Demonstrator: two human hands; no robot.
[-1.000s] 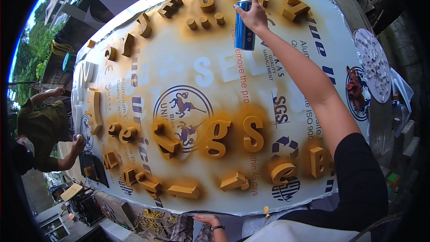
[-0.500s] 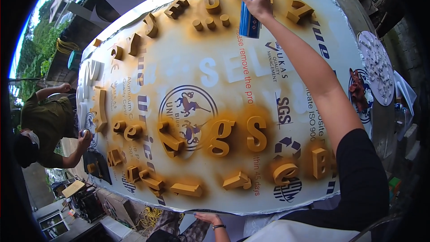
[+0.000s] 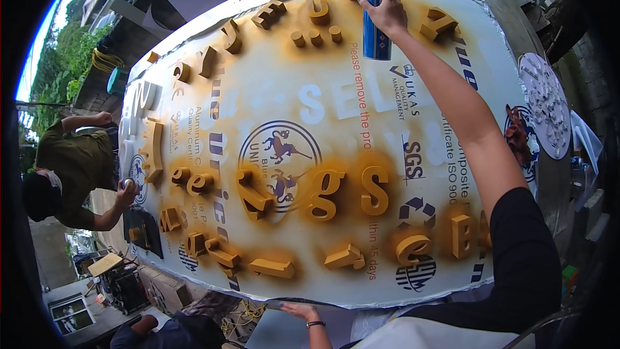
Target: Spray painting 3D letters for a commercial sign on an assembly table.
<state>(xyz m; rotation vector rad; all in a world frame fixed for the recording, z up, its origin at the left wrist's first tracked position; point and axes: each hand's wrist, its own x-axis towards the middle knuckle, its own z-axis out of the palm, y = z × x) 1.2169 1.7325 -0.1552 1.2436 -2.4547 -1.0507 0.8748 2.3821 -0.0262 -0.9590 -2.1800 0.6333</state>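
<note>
My right hand is closed round a blue spray can, held upright at the far side of the board with the arm stretched out. Behind the can a gold block letter is partly hidden by it and the fingers. My left hand rests at the board's near edge, its fingers stretched out and a dark band on the wrist. Gold-painted three-dimensional letters stand about the printed sheet, with brown-gold overspray round them. Three short gold cylinders sit left of the can, below a curved gold letter.
At the left a person in an olive shirt holds a spray can near white letters. A dark-clothed person bends at the near edge. A round white board with small pieces lies at the right.
The whole view has shifted slightly, moving the letters rightward in it. The can stays near the same far letter. A dark-clothed person has come into view at the lower left.
</note>
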